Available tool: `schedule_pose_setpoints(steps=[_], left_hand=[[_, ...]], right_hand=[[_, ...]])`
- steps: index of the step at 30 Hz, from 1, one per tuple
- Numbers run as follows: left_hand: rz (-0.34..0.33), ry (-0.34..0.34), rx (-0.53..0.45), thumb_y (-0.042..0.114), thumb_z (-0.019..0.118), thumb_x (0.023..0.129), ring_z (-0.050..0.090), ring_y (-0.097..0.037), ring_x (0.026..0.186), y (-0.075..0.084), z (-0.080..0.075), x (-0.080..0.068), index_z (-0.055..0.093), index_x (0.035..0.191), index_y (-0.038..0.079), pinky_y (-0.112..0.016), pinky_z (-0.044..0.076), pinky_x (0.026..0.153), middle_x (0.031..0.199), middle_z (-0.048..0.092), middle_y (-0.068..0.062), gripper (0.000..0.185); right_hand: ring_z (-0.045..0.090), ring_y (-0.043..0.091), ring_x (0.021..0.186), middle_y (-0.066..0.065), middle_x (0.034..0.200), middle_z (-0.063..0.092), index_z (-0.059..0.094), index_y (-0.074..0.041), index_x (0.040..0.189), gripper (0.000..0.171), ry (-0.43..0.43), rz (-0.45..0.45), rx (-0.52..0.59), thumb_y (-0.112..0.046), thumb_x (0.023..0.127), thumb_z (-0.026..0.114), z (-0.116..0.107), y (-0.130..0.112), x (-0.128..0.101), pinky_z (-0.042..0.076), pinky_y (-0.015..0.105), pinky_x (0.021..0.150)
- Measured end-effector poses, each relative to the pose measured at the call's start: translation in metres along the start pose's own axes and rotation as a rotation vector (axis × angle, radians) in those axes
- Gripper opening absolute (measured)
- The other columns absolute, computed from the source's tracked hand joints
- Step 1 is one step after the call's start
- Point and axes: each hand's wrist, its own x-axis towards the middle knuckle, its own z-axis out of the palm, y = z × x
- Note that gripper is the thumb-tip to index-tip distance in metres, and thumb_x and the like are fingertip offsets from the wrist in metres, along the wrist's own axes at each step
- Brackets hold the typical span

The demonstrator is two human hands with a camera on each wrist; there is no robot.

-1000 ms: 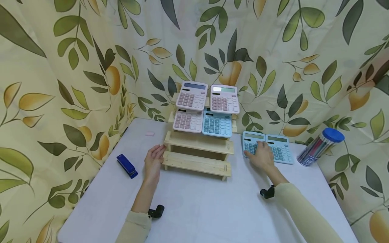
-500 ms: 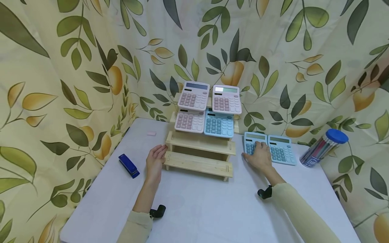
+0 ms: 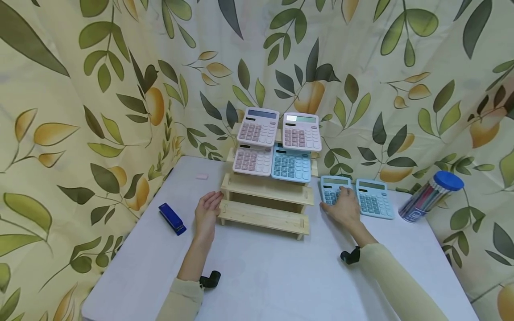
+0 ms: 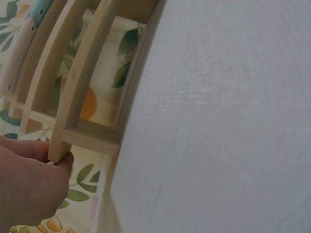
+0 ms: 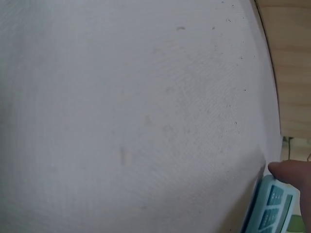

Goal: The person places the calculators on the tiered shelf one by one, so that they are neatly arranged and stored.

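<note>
we are seeing four already sitting on the upper steps of the wooden rack (image 3: 265, 217): three pink calculators (image 3: 258, 128) and a blue calculator (image 3: 292, 163). two more are remaining off it on the surface (image 3: 257, 283), a left blue calculator (image 3: 330, 189) and a right blue calculator (image 3: 375, 199). our left hand (image 3: 205, 218) is pinching the lowest step's end; our right hand (image 3: 344, 208) is apparently gripping the left blue calculator, fingers partly hidden. the pen tub's (image 3: 431, 198) label is showing too small to read.

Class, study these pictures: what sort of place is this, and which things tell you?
Probably a screened-off desk-like workspace: leaf-patterned fabric hangs behind a white table, which bears several calculators.
</note>
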Motion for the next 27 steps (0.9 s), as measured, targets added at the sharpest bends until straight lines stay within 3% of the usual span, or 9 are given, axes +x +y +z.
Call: schedule_pose_setpoints(steps=[6, 14, 27], left_hand=[[-0.003, 0.008, -0.005, -0.031, 0.037, 0.084, 0.05, -0.037, 0.142, -0.001, 0.001, 0.0, 0.037, 0.147, -0.01, -0.035, 0.04, 0.121, 0.149, 0.051, -0.03, 0.067], [-0.006, 0.013, -0.01, -0.031, 0.038, 0.084, 0.049, -0.039, 0.143, -0.001, 0.002, -0.002, 0.038, 0.146, -0.01, -0.037, 0.039, 0.122, 0.149, 0.05, -0.03, 0.065], [0.014, 0.009, -0.014, -0.031, 0.037, 0.084, 0.049, -0.037, 0.143, -0.001, 0.002, 0.002, 0.039, 0.146, -0.01, -0.036, 0.037, 0.122, 0.149, 0.051, -0.03, 0.065]], right_hand=[[0.036, 0.062, 0.136, 0.04, 0.157, 0.022, 0.019, 0.008, 0.159, 0.117, -0.018, 0.045, 0.003, -0.051, 0.081, 0.082, -0.004, 0.0, -0.004, 0.036, 0.075, 0.11], [0.036, 0.065, 0.133, 0.041, 0.16, 0.015, 0.01, 0.004, 0.162, 0.123, -0.026, 0.12, 0.022, -0.052, 0.081, 0.083, 0.0, 0.001, -0.007, 0.032, 0.076, 0.112], [0.044, 0.066, 0.126, 0.036, 0.162, 0.017, 0.006, -0.004, 0.166, 0.122, 0.044, 0.058, 0.04, -0.043, 0.081, 0.084, -0.005, -0.001, -0.019, 0.039, 0.077, 0.107]])
